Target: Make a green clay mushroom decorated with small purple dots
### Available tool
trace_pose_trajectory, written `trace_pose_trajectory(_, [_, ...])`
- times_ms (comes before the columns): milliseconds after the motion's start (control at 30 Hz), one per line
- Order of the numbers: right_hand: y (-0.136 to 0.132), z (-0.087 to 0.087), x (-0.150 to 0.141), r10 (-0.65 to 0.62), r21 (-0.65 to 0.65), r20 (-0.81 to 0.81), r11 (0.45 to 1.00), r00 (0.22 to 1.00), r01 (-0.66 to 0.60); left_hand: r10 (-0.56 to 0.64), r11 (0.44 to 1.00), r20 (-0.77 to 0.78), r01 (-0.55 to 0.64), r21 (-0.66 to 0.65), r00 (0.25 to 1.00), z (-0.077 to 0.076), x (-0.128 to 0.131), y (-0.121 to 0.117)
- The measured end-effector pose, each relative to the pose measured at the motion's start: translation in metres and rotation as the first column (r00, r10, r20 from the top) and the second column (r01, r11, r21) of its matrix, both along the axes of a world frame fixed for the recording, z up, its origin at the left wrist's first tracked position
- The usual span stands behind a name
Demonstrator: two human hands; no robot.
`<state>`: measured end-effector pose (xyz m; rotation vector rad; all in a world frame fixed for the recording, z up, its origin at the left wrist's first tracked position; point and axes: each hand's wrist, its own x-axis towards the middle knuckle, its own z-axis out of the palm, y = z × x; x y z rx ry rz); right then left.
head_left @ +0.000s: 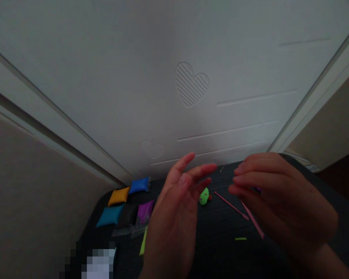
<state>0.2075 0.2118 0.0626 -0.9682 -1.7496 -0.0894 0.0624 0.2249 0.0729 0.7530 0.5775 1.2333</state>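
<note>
My left hand (174,209) hovers over a small dark table (221,252), palm turned inward, fingers stretched out and apart, holding nothing. My right hand (279,197) faces it from the right, fingers extended side by side and pointing left, also with nothing visible in it. Between the two hands a small green clay figure (204,197) with a red bit sits on the table. A thin pink stick tool (231,206) lies just right of it, and a second pink tool (254,223) runs under my right hand. A short green clay strip (240,238) lies nearer me.
Packets of modelling clay lie at the table's left: blue (140,185), yellow (118,196), teal (110,216), purple (145,211) and a green one (144,241). A white door with embossed hearts (191,83) stands directly behind the table. A blurred patch sits at the lower left.
</note>
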Motion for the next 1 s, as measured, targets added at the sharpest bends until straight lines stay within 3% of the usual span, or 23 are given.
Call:
trace_pose_trajectory(167, [0.000,-0.002,0.001,0.047,0.016,-0.058,0.999,0.997,-0.046,0.037,0.999,0.007,-0.037,-0.025,0.999,0.001,0.004,-0.003])
trace_pose_trajectory(300, [-0.002,0.000,0.002,0.115,0.025,-0.081,0.993,0.990,-0.113,-0.003,0.998,0.129,0.012,-0.068,0.992,-0.001,0.003,0.001])
trace_pose_trajectory(533, [-0.002,0.001,-0.017,0.253,-0.096,0.140,0.966,0.957,-0.241,-0.055,0.989,0.348,0.099,-0.108,0.936,-0.011,0.006,0.007])
trace_pose_trajectory(1000, [0.002,-0.005,-0.027,0.285,-0.145,0.162,0.954,0.945,-0.263,0.089,0.988,0.219,-0.058,-0.146,0.972,-0.005,-0.001,0.007])
